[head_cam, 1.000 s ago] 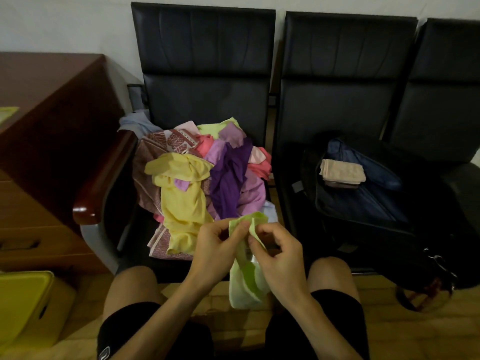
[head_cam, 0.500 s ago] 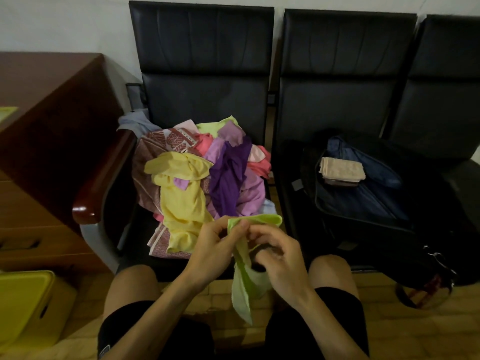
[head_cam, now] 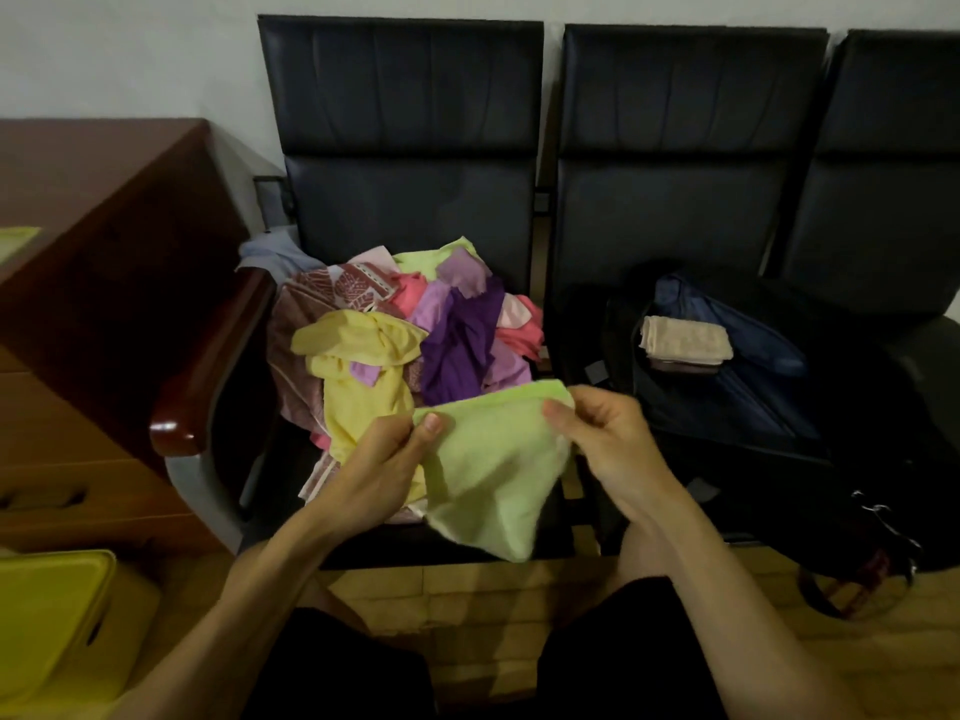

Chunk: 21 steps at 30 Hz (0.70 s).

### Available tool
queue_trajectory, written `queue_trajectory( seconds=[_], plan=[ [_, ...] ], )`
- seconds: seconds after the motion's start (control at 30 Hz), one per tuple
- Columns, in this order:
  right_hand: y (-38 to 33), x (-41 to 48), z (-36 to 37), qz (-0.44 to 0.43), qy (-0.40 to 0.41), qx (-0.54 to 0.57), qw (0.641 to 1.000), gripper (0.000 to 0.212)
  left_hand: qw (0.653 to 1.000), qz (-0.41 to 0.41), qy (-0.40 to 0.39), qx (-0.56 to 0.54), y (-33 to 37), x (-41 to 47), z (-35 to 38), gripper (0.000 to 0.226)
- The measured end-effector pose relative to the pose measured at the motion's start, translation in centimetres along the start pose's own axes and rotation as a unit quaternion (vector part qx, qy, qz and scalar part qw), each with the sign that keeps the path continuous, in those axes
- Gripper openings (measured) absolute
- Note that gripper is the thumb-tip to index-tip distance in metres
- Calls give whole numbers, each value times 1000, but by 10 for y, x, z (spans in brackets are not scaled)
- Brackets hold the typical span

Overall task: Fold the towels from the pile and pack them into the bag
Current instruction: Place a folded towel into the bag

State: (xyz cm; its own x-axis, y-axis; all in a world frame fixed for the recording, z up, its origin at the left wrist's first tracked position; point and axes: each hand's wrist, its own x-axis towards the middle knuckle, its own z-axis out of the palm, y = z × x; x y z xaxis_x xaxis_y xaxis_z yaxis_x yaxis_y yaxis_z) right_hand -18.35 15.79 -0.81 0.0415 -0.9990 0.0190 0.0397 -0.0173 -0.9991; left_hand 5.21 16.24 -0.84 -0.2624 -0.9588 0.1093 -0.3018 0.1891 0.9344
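Observation:
A light green towel (head_cam: 493, 470) hangs spread between my hands over the front of the left seat. My left hand (head_cam: 387, 470) pinches its upper left corner and my right hand (head_cam: 605, 439) pinches its upper right corner. Behind it lies the pile of towels (head_cam: 395, 335) in yellow, purple, pink and patterned maroon on the left chair. The open black bag (head_cam: 727, 407) sits on the middle chair, with a folded beige towel (head_cam: 685, 339) lying inside it on the blue lining.
A row of black chairs (head_cam: 691, 174) stands against the wall. A wooden desk (head_cam: 78, 283) is at the left, beside the chair's wooden armrest (head_cam: 208, 376). A yellow box (head_cam: 57, 621) sits on the floor at lower left. My knees are below.
The green towel was bunched and hanging narrow between my hands. My hands have moved apart and it is now spread wide between them.

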Motion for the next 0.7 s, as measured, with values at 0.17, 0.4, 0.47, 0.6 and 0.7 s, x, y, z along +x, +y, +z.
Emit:
queue_trajectory(
  seconds=[0.17,0.4,0.47,0.6,0.7],
  plan=[
    [-14,-3,12,-71,-16,-59,996,67,997,0,70,-28,-4,-1,1,79],
    [-25,-17,15,-36,24,31,999,32,989,52,112,-80,12,-1,17,41],
    [-30,-18,16,-21,20,74,997,29,987,64,124,-84,15,1,20,41],
    [-28,-20,16,19,-25,169,985,43,985,63,135,-85,21,5,21,39],
    [-7,-30,23,125,-88,177,972,76,984,51,139,-104,25,8,18,44]
  ],
)
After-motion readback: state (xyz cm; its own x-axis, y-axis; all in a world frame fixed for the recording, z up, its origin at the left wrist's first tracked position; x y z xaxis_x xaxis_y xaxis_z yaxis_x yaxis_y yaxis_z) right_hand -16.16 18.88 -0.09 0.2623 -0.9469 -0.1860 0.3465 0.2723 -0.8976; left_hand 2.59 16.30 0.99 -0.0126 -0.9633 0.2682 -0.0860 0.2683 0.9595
